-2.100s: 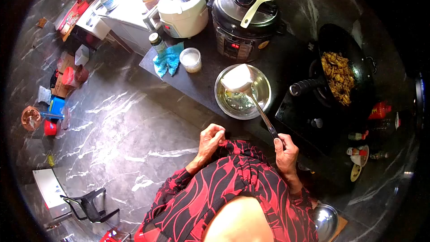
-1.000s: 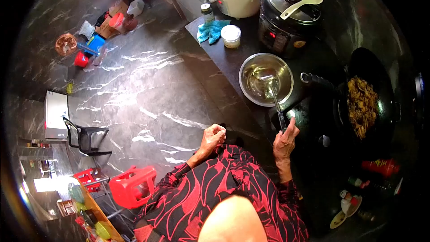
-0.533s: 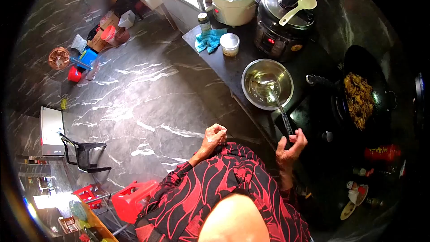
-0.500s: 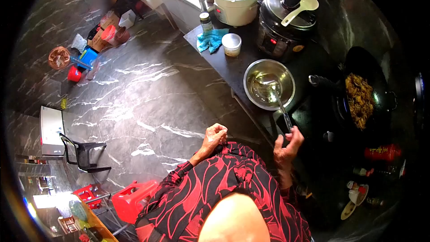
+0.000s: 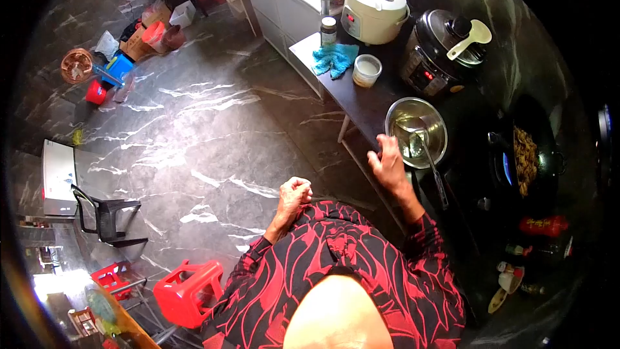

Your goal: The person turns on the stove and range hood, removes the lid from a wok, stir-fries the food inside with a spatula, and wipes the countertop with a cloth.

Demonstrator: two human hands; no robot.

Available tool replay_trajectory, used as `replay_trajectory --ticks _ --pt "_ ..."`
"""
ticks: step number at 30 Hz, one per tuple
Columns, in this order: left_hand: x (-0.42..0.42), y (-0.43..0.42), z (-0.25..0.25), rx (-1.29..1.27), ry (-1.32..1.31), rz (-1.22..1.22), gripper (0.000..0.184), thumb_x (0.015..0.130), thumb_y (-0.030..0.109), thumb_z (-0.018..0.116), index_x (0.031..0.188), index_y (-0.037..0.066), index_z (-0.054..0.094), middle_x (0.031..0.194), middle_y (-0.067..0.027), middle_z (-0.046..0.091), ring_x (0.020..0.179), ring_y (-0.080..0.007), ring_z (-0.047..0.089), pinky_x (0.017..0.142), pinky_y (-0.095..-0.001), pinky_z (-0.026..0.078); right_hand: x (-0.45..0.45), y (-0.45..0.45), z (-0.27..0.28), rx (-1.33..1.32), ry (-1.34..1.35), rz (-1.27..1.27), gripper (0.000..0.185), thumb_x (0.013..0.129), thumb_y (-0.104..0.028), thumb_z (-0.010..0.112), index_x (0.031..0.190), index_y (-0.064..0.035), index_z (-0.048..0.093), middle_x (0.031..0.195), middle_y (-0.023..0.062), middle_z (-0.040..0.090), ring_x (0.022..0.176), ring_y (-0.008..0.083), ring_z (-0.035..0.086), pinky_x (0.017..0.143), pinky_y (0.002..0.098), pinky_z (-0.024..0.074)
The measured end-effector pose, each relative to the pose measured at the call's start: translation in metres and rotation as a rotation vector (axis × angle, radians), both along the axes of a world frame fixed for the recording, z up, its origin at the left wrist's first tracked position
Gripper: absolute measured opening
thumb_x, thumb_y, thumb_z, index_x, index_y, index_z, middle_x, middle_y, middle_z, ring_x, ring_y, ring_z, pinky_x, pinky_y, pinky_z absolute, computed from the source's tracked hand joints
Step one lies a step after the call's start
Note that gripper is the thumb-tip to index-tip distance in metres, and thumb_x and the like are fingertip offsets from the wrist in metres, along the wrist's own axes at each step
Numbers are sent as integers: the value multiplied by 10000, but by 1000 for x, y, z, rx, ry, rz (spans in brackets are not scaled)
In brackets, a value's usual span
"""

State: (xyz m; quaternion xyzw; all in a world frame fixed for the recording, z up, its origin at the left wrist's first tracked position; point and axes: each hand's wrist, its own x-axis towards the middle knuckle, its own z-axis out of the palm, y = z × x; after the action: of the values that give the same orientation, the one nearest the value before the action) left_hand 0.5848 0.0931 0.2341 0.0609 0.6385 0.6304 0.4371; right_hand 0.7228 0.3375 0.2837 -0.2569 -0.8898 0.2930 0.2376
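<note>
My right hand (image 5: 390,167) is beside the left rim of a steel bowl (image 5: 437,119), fingers apart and holding nothing. Whether the fingertips touch the rim, I cannot tell. A ladle (image 5: 431,161) leans in the bowl, its head in pale liquid and its handle sticking out over the front rim. Close to my belly, my left hand (image 5: 294,198) is curled closed, and nothing shows in it.
Behind the bowl, a black electric cooker (image 5: 431,58) has a pale rice paddle (image 5: 470,40) on its lid. A white rice cooker (image 5: 373,10), a small tub (image 5: 367,70) and a blue cloth (image 5: 335,59) stand nearby. At right, a wok (image 5: 547,152) holds brown food.
My right hand has moved from the end of the ladle handle to the bowl's left side. The view has shifted, and my left hand stays curled near my belly.
</note>
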Motion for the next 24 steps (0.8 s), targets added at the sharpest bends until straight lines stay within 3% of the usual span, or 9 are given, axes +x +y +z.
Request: replay_trajectory --ticks 2,6,11,14,18,20,23,24 --pt "-17 -14 -2 -7 -25 14 118 857 125 592 897 15 596 716 -41 604 578 -100 554 552 -226 473 -32 27 14 -50 -5 -41 482 740 -104 638 1141 76 441 992 258 485 929 403 499 812 434 436" --pt "-47 -47 -22 3 -29 124 138 847 142 606 889 11 600 711 -48 608 561 -102 564 542 -225 491 -112 102 9 313 -4 -204 739 701 -248 714 1272 36 339 1127 273 442 1048 411 460 880 476 420" --pt "-76 -86 -33 -54 -21 190 173 823 178 633 882 18 603 707 -51 615 568 -111 571 542 -236 490 -191 158 -11 166 -379 -443 1126 575 -533 765 1429 -160 134 1346 263 278 1200 484 348 929 581 366" --pt "-86 -103 -37 -81 -17 224 171 815 188 634 872 29 605 703 -46 611 563 -111 566 542 -241 489 -212 163 -17 -13 -499 -445 1123 566 -504 773 1432 -198 127 1364 237 270 1204 479 347 932 581 366" --pt "-93 -112 -44 -103 -78 209 141 814 153 626 865 23 601 701 -54 605 556 -116 559 528 -245 491 -215 166 -41 30 -509 -493 867 528 -348 767 1275 -215 348 1246 215 375 1096 477 459 818 550 476" --pt "-95 -108 -49 -104 -96 144 128 811 132 626 870 22 599 697 -58 601 550 -115 553 523 -247 490 -212 145 -35 82 -541 -467 809 506 -328 760 1208 -162 394 1177 210 410 1034 440 501 790 513 499" --pt "-97 -88 -47 -118 -122 71 118 816 111 618 876 13 591 684 -54 588 534 -106 529 512 -246 481 -190 76 -25 127 -594 -364 932 517 -387 750 1298 -93 336 1178 253 404 1052 424 483 865 486 462" --pt "-97 -79 -50 -121 -123 7 118 816 111 618 876 13 591 684 -54 588 534 -106 529 512 -246 481 -171 47 -50 363 -471 -344 1004 538 -435 733 1350 -57 278 1203 292 394 1030 439 486 863 504 454"
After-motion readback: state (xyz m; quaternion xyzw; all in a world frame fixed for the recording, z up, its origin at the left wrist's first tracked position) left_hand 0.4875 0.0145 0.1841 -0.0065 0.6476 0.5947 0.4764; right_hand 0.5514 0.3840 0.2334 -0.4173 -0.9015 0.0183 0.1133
